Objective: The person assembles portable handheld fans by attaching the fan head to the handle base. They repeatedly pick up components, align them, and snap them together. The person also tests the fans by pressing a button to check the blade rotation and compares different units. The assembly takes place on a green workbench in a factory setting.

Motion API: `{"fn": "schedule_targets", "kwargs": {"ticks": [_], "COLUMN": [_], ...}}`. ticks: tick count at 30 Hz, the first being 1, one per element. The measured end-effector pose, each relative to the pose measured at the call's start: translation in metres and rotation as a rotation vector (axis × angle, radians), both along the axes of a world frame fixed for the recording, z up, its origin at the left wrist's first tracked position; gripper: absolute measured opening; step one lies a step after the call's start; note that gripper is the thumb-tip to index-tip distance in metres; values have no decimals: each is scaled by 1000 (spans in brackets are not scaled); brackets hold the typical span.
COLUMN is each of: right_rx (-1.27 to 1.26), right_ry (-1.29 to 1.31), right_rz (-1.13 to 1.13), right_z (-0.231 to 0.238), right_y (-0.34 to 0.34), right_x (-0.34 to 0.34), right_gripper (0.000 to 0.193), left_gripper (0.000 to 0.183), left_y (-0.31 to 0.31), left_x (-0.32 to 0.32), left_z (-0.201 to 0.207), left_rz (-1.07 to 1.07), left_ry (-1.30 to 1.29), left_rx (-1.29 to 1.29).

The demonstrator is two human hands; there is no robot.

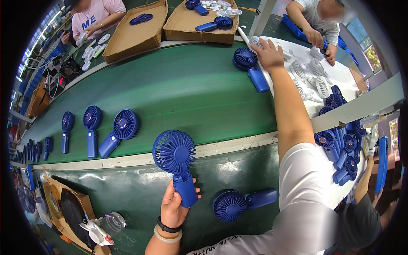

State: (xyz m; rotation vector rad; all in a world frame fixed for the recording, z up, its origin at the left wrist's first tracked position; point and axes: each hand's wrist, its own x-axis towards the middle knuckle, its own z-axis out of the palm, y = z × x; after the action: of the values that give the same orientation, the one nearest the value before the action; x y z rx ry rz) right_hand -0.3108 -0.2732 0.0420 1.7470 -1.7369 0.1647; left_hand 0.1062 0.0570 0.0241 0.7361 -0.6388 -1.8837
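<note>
In my left hand (174, 206) is a blue handheld fan (178, 152), held upright by its handle with the round grille on top. Beyond the belt, my right hand (270, 55) reaches out with fingers spread beside a white fan head (256, 41); whether the fingertips touch it I cannot tell. Just left of that hand, another blue fan (245, 58) lies at the belt's edge, its handle pointing toward me. On the near green table a blue fan (229, 205) lies on its side, to the right of my left hand.
Blue fans (126, 123) lie in a row along the green conveyor belt (178, 80). White fans (302, 70) cover a white surface at right, with a blue fan pile (349, 143) near it. Cardboard trays (135, 36) stand beyond. Co-workers (97, 15) sit across. A clear cup (114, 222) stands lower left.
</note>
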Motion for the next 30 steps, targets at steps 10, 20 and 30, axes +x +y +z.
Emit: {"fn": "schedule_targets", "kwargs": {"ticks": [10, 20, 30], "right_rx": [-287, -107, 267], "right_ry": [-139, -389, -656], "right_rz": [-244, 223, 56], "right_z": [-9, 22, 18], "right_y": [2, 78, 146], "right_x": [-44, 72, 71], "right_gripper": [15, 17, 37], "left_gripper": [58, 51, 51], "left_y": [2, 1, 3], "left_x": [1, 1, 4], "left_z": [2, 4, 2], "left_rz": [9, 6, -126], "left_ry": [26, 103, 315], "left_rx": [7, -22, -35]}}
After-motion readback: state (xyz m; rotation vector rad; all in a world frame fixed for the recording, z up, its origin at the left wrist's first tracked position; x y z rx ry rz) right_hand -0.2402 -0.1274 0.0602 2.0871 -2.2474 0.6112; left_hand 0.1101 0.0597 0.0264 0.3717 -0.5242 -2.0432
